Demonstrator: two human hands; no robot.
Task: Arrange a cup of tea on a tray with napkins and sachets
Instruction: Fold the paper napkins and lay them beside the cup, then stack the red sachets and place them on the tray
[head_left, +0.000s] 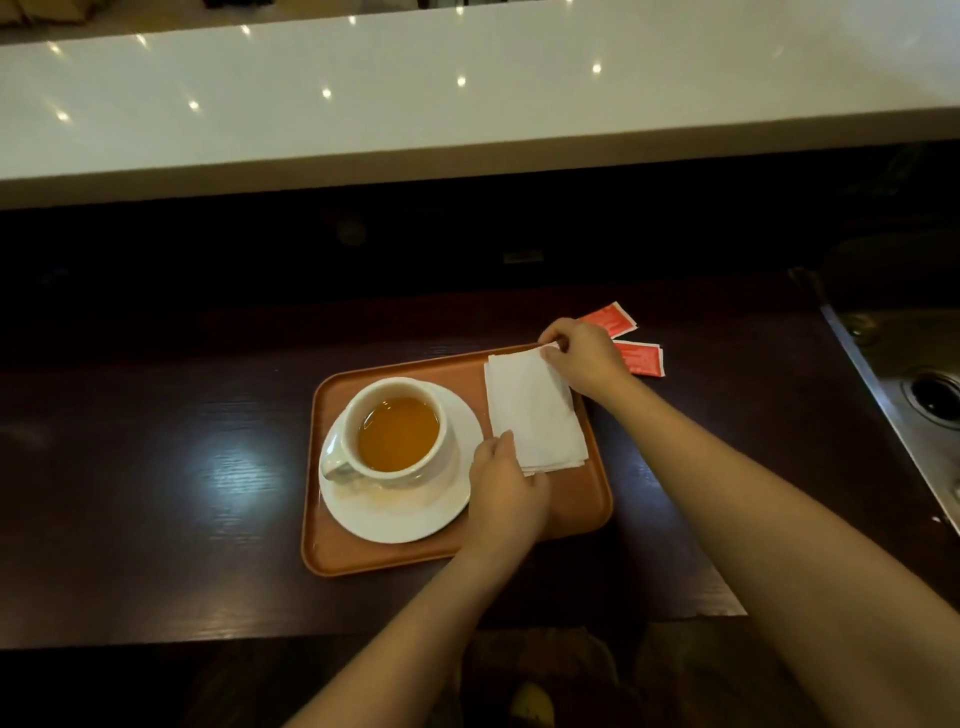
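An orange tray (587, 514) lies on the dark wooden counter. On its left half a white cup of amber tea (397, 434) stands on a white saucer (400, 514). A stack of white napkins (535, 410) lies on the tray's right half. My left hand (506, 493) touches the stack's near left corner. My right hand (584, 358) pinches its far right corner. Two red sachets (610, 318) (643, 358) lie on the counter just beyond the tray's far right corner, partly hidden by my right hand.
A steel sink (914, 384) with a drain sits at the right edge. A raised white countertop (467, 104) runs along the back above a dark recess. The dark counter (156, 441) extends left of the tray.
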